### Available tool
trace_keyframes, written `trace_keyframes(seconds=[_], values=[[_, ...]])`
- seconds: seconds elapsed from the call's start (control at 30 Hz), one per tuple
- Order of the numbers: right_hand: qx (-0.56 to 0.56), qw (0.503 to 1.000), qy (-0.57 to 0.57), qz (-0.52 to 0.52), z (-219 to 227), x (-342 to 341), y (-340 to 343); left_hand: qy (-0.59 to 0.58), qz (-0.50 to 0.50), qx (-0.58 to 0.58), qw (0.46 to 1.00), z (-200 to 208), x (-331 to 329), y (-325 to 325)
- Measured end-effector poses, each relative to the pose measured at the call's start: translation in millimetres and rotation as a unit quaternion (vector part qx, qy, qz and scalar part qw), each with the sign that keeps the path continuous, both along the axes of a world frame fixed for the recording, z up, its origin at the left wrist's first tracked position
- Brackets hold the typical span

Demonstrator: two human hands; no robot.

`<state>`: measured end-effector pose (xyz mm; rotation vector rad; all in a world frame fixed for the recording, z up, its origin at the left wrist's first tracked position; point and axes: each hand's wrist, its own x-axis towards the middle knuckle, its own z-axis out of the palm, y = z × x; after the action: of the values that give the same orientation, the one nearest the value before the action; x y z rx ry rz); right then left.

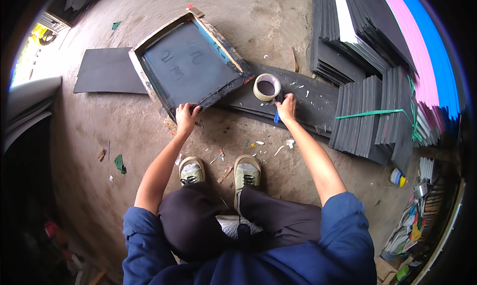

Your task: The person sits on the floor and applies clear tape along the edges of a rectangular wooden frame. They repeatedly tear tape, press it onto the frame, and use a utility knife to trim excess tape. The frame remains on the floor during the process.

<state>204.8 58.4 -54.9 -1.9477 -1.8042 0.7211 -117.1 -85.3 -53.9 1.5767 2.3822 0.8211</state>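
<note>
A screen-printing frame (191, 61), wooden-edged with a dark bluish mesh, lies at an angle on flat black foam sheets. My left hand (187, 117) grips its near edge, fingers curled over the rim. My right hand (286, 107) is closed round a slim blue utility knife (277, 117), partly hidden by the fingers. Just beyond that hand, a roll of clear tape (267, 87) lies on its side face upon the black foam stack (308, 104). Another black foam sheet (107, 70) reaches out from under the frame's left side.
Bundles of black foam sheets (362, 113), tied with green string (370, 113), stand at right. Pink sheets (415, 41) and blue sheets (437, 46) rise behind them. Scraps litter the concrete floor (149, 146). A small white-and-yellow tub (397, 178) lies at lower right.
</note>
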Motion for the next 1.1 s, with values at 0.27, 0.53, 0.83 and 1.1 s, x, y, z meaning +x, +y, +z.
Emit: trace_keyframes(seconds=[0.27, 0.53, 0.83, 1.1], values=[[-0.181, 0.979, -0.016, -0.092, 1, 10, 24, -0.152, 0.014, -0.044, 0.987, 13, 5, 14], [-0.037, 0.985, 0.145, 0.09, 71, -59, 18, -0.191, -0.036, -0.131, 0.972, 24, -48, -5], [-0.385, 0.838, 0.198, 0.333, 89, -170, -28, -0.214, -0.067, -0.056, 0.973, 19, -33, -2], [-0.461, 0.811, 0.105, 0.344, 106, -196, -18, -0.217, -0.068, -0.025, 0.974, 35, -26, -5]])
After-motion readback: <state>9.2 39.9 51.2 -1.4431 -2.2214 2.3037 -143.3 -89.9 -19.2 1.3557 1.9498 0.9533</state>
